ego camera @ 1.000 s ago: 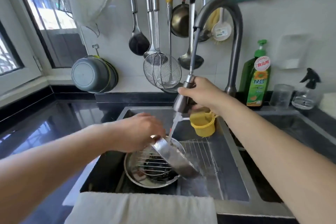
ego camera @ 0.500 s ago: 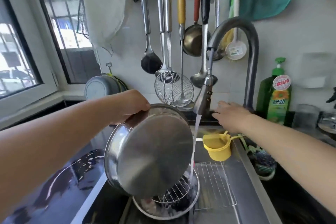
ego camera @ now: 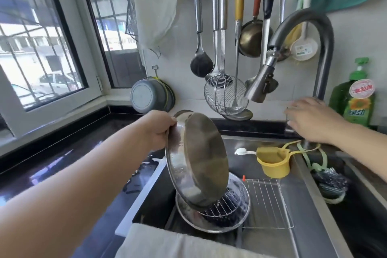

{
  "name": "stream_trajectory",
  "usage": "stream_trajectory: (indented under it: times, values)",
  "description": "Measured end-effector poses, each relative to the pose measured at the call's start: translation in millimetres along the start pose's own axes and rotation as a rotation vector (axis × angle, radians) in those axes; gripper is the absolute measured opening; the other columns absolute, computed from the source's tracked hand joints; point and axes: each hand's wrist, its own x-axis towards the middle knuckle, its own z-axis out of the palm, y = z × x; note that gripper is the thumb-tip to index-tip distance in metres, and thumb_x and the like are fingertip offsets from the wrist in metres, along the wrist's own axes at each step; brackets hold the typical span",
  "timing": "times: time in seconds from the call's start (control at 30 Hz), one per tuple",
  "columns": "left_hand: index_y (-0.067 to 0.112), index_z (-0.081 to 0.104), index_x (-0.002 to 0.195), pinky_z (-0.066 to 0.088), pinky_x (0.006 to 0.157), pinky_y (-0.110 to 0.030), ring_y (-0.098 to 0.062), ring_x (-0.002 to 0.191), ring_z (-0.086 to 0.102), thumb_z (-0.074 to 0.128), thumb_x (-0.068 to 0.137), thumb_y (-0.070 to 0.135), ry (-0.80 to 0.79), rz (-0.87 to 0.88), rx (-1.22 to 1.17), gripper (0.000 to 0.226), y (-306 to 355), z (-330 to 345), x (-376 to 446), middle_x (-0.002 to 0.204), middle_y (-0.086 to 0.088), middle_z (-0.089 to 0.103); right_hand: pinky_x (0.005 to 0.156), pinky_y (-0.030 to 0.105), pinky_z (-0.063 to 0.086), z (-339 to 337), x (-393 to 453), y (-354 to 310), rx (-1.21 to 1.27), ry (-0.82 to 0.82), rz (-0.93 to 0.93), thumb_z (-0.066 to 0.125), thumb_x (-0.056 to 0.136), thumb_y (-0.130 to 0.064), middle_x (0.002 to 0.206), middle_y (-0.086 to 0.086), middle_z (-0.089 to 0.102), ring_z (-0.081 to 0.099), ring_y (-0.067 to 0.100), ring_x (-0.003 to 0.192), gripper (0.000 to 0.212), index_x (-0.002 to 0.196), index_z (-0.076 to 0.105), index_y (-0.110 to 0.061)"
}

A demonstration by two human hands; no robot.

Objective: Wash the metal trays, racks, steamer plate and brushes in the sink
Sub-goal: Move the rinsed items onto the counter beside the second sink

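Note:
My left hand point(ego camera: 157, 130) grips the rim of a round metal tray point(ego camera: 201, 161), held tilted on edge over the sink point(ego camera: 303, 243) with its underside toward me. Below it another round metal tray point(ego camera: 188, 214) lies in the sink, holding a round wire rack point(ego camera: 222, 208) over dark residue. A rectangular wire rack point(ego camera: 265, 203) lies flat to the right. My right hand point(ego camera: 312, 120) hovers with fingers spread near the base of the faucet point(ego camera: 322, 56). The spray head point(ego camera: 258, 84) hangs free, and no water runs.
A yellow cup point(ego camera: 274, 162) and a white-headed brush point(ego camera: 243, 151) sit at the back of the sink. A dark scourer point(ego camera: 329, 183) lies in the right basin. Green dish soap point(ego camera: 356, 98) stands right. Utensils hang overhead. A white towel point(ego camera: 178, 245) drapes the front edge.
My left hand lifted the tray out of the sink and tipped it on edge. My right hand let go of the spray head and moved to the faucet base; the water stopped.

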Motion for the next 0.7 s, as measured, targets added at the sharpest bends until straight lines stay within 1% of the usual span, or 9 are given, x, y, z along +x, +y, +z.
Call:
stream_trajectory:
  times: [0.07,0.1,0.23,0.3,0.43,0.5,0.57,0.63,0.7]
  values:
    - [0.003,0.056,0.109,0.050,0.065,-0.040,-0.024,0.067,0.052,0.042,0.108,0.003,0.041,0.013,-0.048,0.014,-13.4,7.3,-12.4,0.088,-0.016,0.054,0.120,0.044,0.023,-16.1,-21.0,5.7,0.007,-0.033,0.020,0.041,0.105,-0.040,0.155,0.005,0.038,0.024,0.028,0.145,0.044,0.144,0.051,-0.024]
    - [0.003,0.059,0.109,0.052,0.064,-0.040,-0.024,0.068,0.055,0.046,0.107,0.003,0.073,0.007,-0.061,0.013,-22.3,12.1,-17.7,0.091,-0.015,0.057,0.119,0.045,0.025,-23.3,-31.7,9.8,0.013,-0.063,0.039,0.042,0.104,-0.041,0.155,0.006,0.039,0.025,0.029,0.145,0.044,0.145,0.051,-0.024]
    - [0.002,0.062,0.097,0.054,0.080,-0.044,-0.027,0.081,0.063,0.053,0.102,0.001,0.193,0.009,-0.132,0.010,-51.0,34.2,-43.4,0.097,-0.014,0.063,0.119,0.046,0.030,-44.1,-71.8,22.6,0.026,-0.114,0.046,0.044,0.104,-0.040,0.153,0.009,0.042,0.029,0.032,0.143,0.045,0.145,0.051,-0.025]
    - [0.001,0.061,0.100,0.052,0.084,-0.042,-0.027,0.081,0.061,0.049,0.102,0.001,0.205,0.022,-0.192,0.012,-55.3,49.8,-56.3,0.095,-0.015,0.062,0.119,0.045,0.030,-50.8,-89.4,26.6,0.031,-0.131,0.044,0.044,0.104,-0.040,0.151,0.011,0.043,0.028,0.032,0.144,0.045,0.144,0.053,-0.023]
    - [-0.005,0.059,0.115,0.057,0.074,-0.043,-0.023,0.071,0.058,0.051,0.106,0.006,0.107,-0.024,-0.449,0.016,-55.4,94.9,-86.4,0.087,-0.012,0.058,0.113,0.049,0.036,-57.2,-121.5,45.6,0.087,-0.126,0.082,0.045,0.103,-0.040,0.147,0.011,0.045,0.034,0.032,0.138,0.044,0.141,0.054,-0.021]
    - [-0.001,0.060,0.104,0.060,0.058,-0.032,-0.017,0.063,0.055,0.052,0.106,0.006,0.033,-0.043,-0.521,0.011,-57.0,125.6,-103.4,0.080,-0.008,0.056,0.110,0.048,0.039,-58.2,-139.6,59.8,0.108,-0.114,0.138,0.046,0.103,-0.038,0.144,0.013,0.047,0.037,0.033,0.135,0.044,0.139,0.056,-0.016]
    - [0.003,0.058,0.091,0.055,0.046,-0.024,-0.014,0.052,0.054,0.051,0.107,0.004,-0.048,-0.066,-0.577,0.018,-59.3,159.1,-118.5,0.072,-0.005,0.054,0.109,0.047,0.041,-56.8,-155.8,76.0,0.131,-0.100,0.206,0.047,0.103,-0.037,0.140,0.015,0.051,0.041,0.034,0.131,0.043,0.137,0.058,-0.014]
    - [0.004,0.058,0.088,0.054,0.046,-0.023,-0.013,0.052,0.057,0.049,0.107,0.003,-0.124,-0.081,-0.611,0.022,-64.7,195.3,-129.3,0.071,-0.005,0.057,0.107,0.045,0.042,-54.3,-171.7,92.7,0.170,-0.087,0.274,0.049,0.101,-0.036,0.133,0.016,0.055,0.045,0.035,0.127,0.040,0.133,0.061,-0.014]
    - [0.004,0.060,0.091,0.056,0.050,-0.024,-0.016,0.061,0.061,0.046,0.108,0.002,-0.204,-0.093,-0.624,0.022,-74.2,232.4,-135.4,0.078,-0.008,0.062,0.105,0.043,0.042,-50.5,-187.7,108.0,0.215,-0.072,0.326,0.049,0.101,-0.034,0.132,0.016,0.056,0.047,0.036,0.125,0.037,0.130,0.062,-0.016]
